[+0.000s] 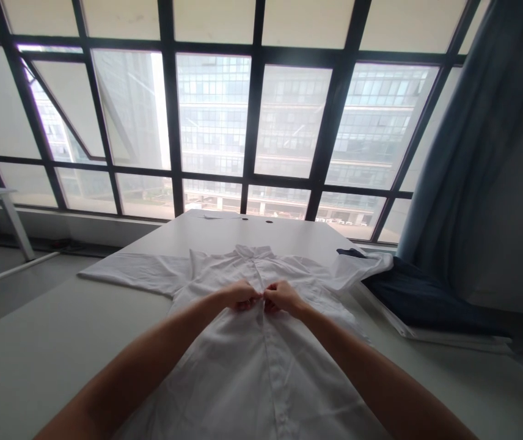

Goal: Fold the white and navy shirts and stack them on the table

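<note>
A white shirt lies spread on the table, front side up, its collar at the far end and its sleeves out to both sides. My left hand pinches the shirt's front placket around chest height. Right beside it, my right hand pinches the same placket from the other side, so the fingertips of both hands nearly meet. Any button between the fingers is too small and covered to make out. Below the hands the placket runs down toward me.
The white table reaches toward a large window wall. On its right lies a stack of folded dark blue and white cloth, touched by the shirt's right sleeve. A blue-grey curtain hangs at the right. Another white table stands at the left.
</note>
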Motion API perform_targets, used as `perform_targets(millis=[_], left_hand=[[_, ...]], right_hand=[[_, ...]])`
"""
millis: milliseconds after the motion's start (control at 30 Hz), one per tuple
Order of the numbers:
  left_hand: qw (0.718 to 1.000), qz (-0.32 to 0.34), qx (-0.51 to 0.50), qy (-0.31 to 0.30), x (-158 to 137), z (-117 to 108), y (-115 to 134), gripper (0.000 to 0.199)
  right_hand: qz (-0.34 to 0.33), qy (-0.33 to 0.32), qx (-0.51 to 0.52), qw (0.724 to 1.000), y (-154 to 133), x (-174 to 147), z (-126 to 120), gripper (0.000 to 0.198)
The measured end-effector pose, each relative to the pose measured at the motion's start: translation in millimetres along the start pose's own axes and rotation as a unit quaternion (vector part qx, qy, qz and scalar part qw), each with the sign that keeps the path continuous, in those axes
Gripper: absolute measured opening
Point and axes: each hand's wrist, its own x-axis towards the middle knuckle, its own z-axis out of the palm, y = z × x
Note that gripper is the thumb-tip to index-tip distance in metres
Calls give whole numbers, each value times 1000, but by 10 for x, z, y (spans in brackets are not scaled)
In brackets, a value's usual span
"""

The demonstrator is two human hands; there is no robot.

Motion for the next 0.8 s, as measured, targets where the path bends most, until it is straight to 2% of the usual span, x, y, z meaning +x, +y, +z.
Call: perform_targets(millis=[100,233,433,600,700,800], left_hand=[[998,-25,-64,17,-108,43,-9,36],[993,-18,-109,41,-167,100,-16,36],[991,-7,-118,67,-190,141,-11,32],[991,-1,-129,47,-206,124,-14,28],[991,-5,-132,31,-200,103,-23,26],[991,-10,-133,27,-198,92,-20,32]], right_hand=[[-25,24,39,999,123,-25,66,18],[-62,36,79,994,186,-70,94,16],[-36,3,110,993,144,-116,69,16],[-33,6,72,997,144,-102,76,12],[-56,9,44,997,172,-79,80,8],[-82,14,23,996,221,-44,89,8]])
